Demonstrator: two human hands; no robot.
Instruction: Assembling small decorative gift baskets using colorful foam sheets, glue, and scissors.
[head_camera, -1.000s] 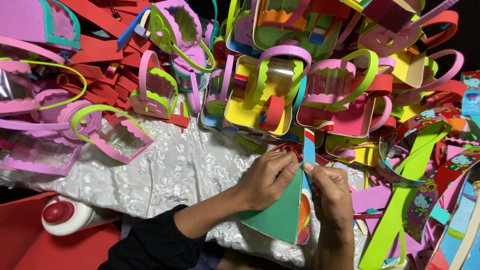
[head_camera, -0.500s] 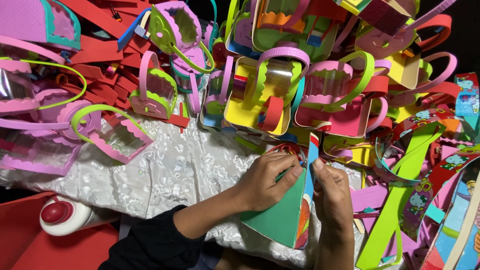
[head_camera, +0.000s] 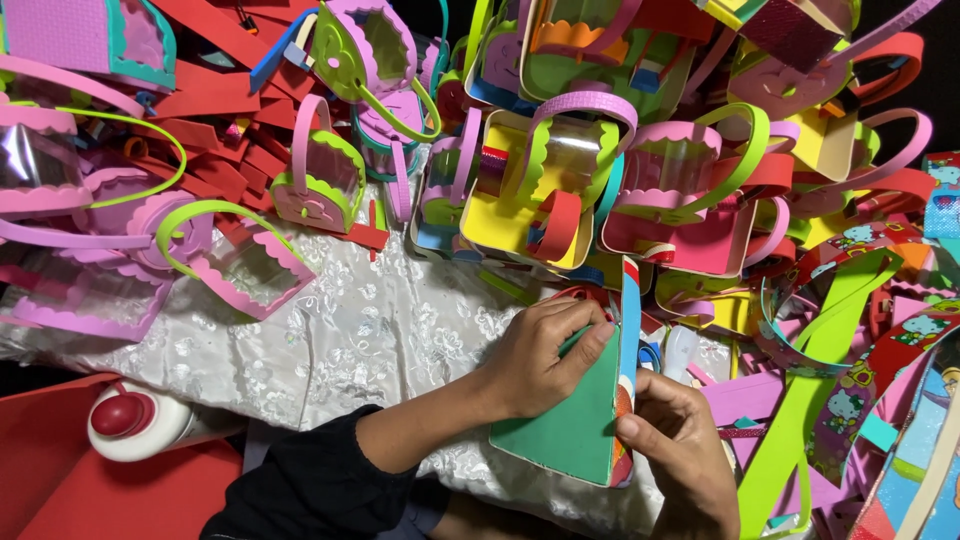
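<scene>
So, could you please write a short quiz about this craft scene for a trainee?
1. True or false: the left hand rests on the green box.
2. What colour is the cap of the glue bottle? A red, B blue, C yellow.
3. What cloth covers the table under the foam baskets?

Key
1. True; the right hand holds the box's lower corner.
2. A.
3. A white embroidered cloth.
</scene>
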